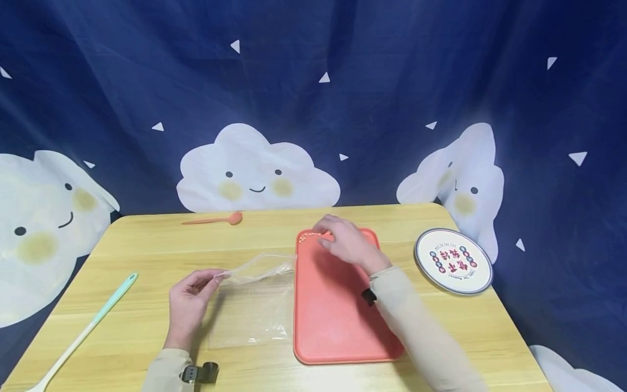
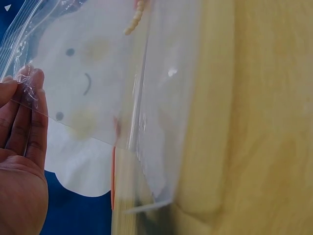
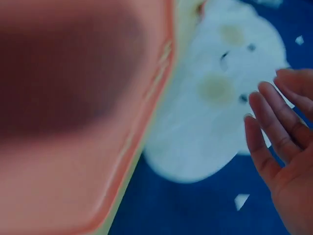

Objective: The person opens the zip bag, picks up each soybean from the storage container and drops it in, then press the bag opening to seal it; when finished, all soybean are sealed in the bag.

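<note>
My left hand (image 1: 191, 299) pinches the rim of a clear zip-lock bag (image 1: 254, 313) between thumb and fingers. The bag's mouth is lifted and its body lies toward the red tray (image 1: 338, 332). Small pale round beans or beads (image 1: 306, 237) line the tray's far edge, partly hidden behind my right hand (image 1: 350, 247). That hand hovers above the far part of the tray. In the right wrist view its fingers (image 3: 261, 152) are spread and loosely bent, with nothing seen in them. Through the clear plastic, the left wrist view shows a row of the pale pieces (image 2: 134, 19).
A white plate (image 1: 453, 286) with a blue rim and red lettering is at the table's right. An orange spoon (image 1: 235, 218) lies near the back edge. A long mint-and-white handled utensil (image 1: 88, 329) lies on the left. Behind the wooden table (image 1: 147, 245) hangs a dark blue cloud curtain (image 1: 392, 65).
</note>
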The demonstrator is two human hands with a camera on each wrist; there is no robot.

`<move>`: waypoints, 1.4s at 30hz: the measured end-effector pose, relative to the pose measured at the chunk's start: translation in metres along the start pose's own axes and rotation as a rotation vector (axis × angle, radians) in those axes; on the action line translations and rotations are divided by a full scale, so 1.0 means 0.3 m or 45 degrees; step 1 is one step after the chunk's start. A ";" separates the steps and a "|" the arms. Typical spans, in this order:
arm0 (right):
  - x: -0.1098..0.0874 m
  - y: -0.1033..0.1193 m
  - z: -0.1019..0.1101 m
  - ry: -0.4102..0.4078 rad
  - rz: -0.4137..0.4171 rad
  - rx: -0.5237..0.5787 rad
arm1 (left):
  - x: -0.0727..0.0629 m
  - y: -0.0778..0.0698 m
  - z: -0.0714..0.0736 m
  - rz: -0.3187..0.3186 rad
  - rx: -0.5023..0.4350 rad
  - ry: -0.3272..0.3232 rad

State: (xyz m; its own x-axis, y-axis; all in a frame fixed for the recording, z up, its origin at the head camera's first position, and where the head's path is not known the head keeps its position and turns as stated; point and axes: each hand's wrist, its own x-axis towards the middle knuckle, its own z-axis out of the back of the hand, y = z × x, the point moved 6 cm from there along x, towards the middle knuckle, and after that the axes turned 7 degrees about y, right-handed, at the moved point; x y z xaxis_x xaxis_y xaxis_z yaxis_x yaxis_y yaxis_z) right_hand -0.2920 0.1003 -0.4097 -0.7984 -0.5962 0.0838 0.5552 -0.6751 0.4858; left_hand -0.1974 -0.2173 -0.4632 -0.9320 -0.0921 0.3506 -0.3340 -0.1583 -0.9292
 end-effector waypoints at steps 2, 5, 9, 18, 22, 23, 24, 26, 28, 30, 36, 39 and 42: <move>-0.011 -0.063 0.000 0.032 -0.043 -0.039 | 0.001 0.001 0.002 0.005 -0.005 -0.003; -0.025 -0.156 -0.015 0.076 -0.099 -0.064 | 0.000 0.003 0.005 0.008 0.001 -0.005; -0.032 -0.248 -0.032 0.095 -0.151 -0.065 | -0.002 0.007 0.005 0.013 0.001 -0.004; -0.009 -0.314 -0.057 0.163 -0.182 -0.199 | 0.005 0.018 0.004 0.048 0.027 0.011; 0.003 -0.323 -0.063 0.157 -0.168 -0.255 | 0.005 0.017 0.005 0.047 0.020 0.014; 0.006 -0.323 -0.064 0.151 -0.156 -0.268 | 0.005 0.016 0.005 0.044 0.019 0.015; 0.009 -0.324 -0.065 0.146 -0.142 -0.285 | 0.005 0.015 0.006 0.041 0.013 0.015; 0.014 -0.323 -0.066 0.142 -0.127 -0.308 | 0.004 0.014 0.007 0.039 0.005 0.017; 0.021 -0.322 -0.068 0.140 -0.111 -0.336 | 0.004 0.014 0.009 0.043 0.011 0.019; 0.027 -0.321 -0.070 0.142 -0.107 -0.355 | 0.005 0.014 0.011 0.048 0.005 0.013; 0.037 -0.331 -0.080 0.156 -0.149 -0.350 | 0.003 0.014 0.009 0.049 -0.014 0.005; 0.039 -0.337 -0.084 0.162 -0.180 -0.332 | 0.002 0.017 0.010 0.068 -0.017 -0.003; 0.042 -0.349 -0.087 0.170 -0.221 -0.316 | 0.003 0.018 0.011 0.083 -0.017 -0.004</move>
State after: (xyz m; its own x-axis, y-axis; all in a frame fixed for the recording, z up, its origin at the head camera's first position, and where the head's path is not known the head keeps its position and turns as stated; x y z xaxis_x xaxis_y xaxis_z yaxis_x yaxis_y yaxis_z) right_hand -0.3542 0.1522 -0.4822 -0.8577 -0.5035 -0.1042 0.4663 -0.8471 0.2549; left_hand -0.1995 -0.2216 -0.4676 -0.9513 -0.1044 0.2899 -0.2748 -0.1384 -0.9515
